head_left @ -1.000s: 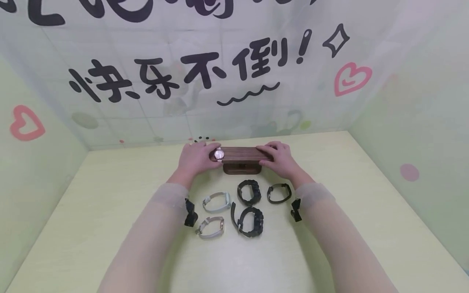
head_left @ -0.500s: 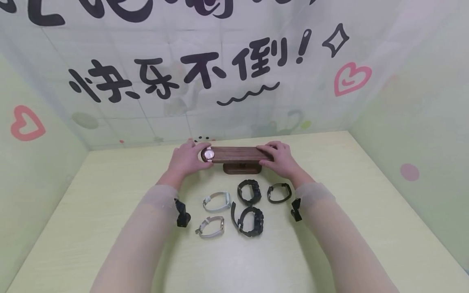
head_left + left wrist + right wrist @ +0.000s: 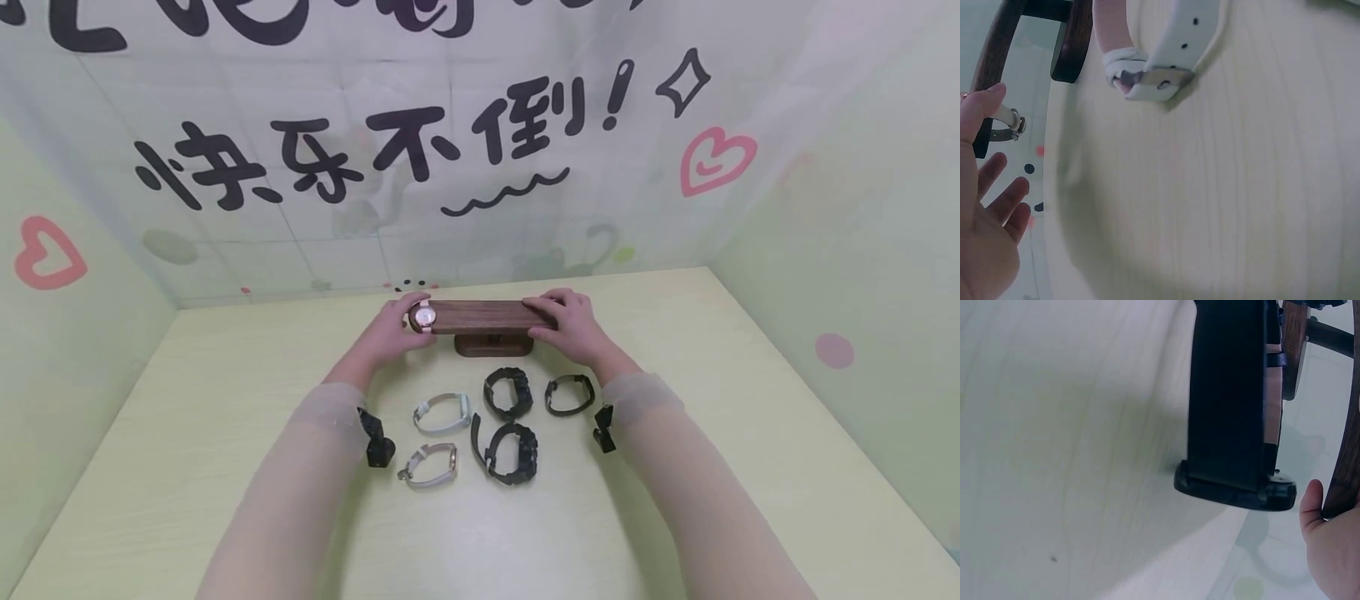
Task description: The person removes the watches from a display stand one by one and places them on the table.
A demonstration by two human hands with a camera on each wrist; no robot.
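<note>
A dark wooden watch stand [image 3: 483, 317] stands near the back of the table, its long bar raised on a rounded base [image 3: 493, 347]. Around the bar's left end sits a wristwatch [image 3: 425, 316] with a round pale face and light strap. My left hand [image 3: 384, 335] holds this watch between thumb and index finger. In the left wrist view the thumb [image 3: 988, 100] lies at the bar by the buckled strap [image 3: 1015, 122], the other fingers spread loosely below. My right hand [image 3: 573, 327] grips the bar's right end, thumb in front and fingers over the top.
Several watches lie in front of the stand: a pale blue one [image 3: 442, 414], a greyish one [image 3: 431, 467], a chunky black one [image 3: 507, 393], another black one [image 3: 513, 454] with its strap end out, and a thin black one [image 3: 569, 396]. A patterned wall [image 3: 330, 250] rises behind.
My left hand has slid the wristwatch leftwards along the bar to its left end. My right hand has stayed on the bar's right end.
</note>
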